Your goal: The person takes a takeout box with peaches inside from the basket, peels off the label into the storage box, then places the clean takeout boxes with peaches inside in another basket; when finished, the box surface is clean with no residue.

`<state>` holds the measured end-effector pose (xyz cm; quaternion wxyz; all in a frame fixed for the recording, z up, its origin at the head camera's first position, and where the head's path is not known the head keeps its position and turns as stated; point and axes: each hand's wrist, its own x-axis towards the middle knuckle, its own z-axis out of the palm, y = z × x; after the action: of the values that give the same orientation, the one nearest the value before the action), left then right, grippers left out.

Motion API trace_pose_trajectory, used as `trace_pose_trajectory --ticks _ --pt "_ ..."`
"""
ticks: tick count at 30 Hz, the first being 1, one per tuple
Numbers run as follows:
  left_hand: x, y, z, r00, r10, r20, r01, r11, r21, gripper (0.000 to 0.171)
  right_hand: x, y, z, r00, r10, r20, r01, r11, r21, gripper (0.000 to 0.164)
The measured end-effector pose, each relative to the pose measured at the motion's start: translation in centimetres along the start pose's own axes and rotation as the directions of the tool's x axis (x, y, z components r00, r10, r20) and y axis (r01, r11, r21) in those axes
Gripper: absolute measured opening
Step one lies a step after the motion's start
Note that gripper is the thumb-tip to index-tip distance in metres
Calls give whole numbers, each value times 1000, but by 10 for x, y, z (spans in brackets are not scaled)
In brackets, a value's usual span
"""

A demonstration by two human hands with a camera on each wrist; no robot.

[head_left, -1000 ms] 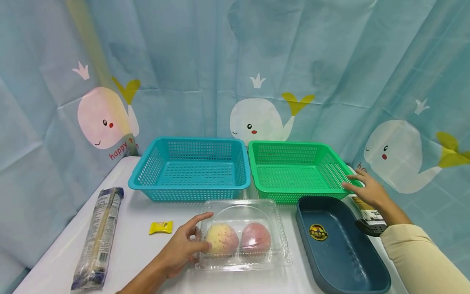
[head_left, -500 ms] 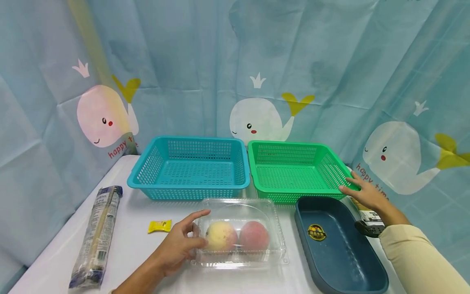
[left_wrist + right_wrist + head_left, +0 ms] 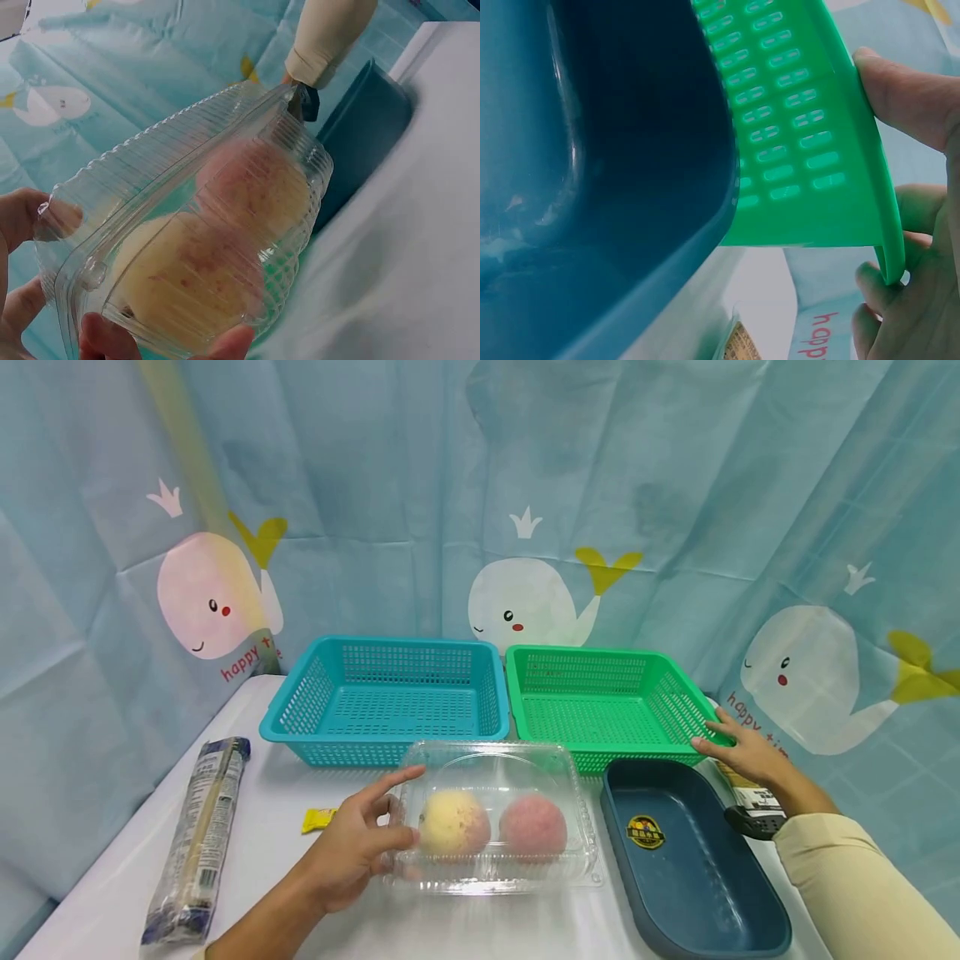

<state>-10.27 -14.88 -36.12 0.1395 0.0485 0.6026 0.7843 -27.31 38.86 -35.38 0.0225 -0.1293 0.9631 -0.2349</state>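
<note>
My left hand (image 3: 352, 839) grips the left edge of a clear plastic clamshell box (image 3: 495, 768), thumb in front, above the white table. Through its lid show two round fruits that look like peaches, a yellow-pink peach (image 3: 453, 824) and a pinker peach (image 3: 533, 828). The left wrist view shows fingertips (image 3: 109, 337) under the box and the peaches pressed close together. At the right end of the green basket (image 3: 622, 750), my right hand (image 3: 746, 756) holds the rim, its thumb (image 3: 907, 94) on the edge and its fingers curled at the outer side.
A blue basket (image 3: 375, 741) stands left of the green one. In front of the green basket sits a dark blue tray (image 3: 705, 868), with a package (image 3: 753, 797) partly behind the right wrist. A yellow wrapped candy (image 3: 317, 820) and a long clear packet (image 3: 198, 843) lie leftward.
My left hand has raised the clamshell box and moved it slightly away from me, toward the baskets; the hand now partly covers the candy. My right hand stays at the green basket's rim.
</note>
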Motion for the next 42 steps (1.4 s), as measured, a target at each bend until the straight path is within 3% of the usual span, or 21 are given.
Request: trace_pose_trajectory --ticks 5,11,17,21,29,42 --pt "1 25 10 1000 -2 -19 2 1000 -1 77 1 -1 -3 1000 -2 1 2 1000 -19 78" --pt "11 55 20 998 65 -10 -64 998 13 73 2 -2 -6 1000 9 5 -9 1000 -21 79" --pt "32 79 30 990 137 -42 -134 989 70 70 4 -1 -6 1000 2 7 -1 1000 -17 80" --pt "51 90 40 985 159 -67 -155 986 62 69 4 -1 -5 1000 8 2 -8 1000 -16 80" --pt "86 95 62 985 161 -68 -158 986 45 69 4 -3 -6 1000 17 -12 -17 1000 -24 81" --pt "152 78 99 993 114 -23 -113 993 23 69 1 1 -3 1000 17 -7 -17 1000 -9 81"
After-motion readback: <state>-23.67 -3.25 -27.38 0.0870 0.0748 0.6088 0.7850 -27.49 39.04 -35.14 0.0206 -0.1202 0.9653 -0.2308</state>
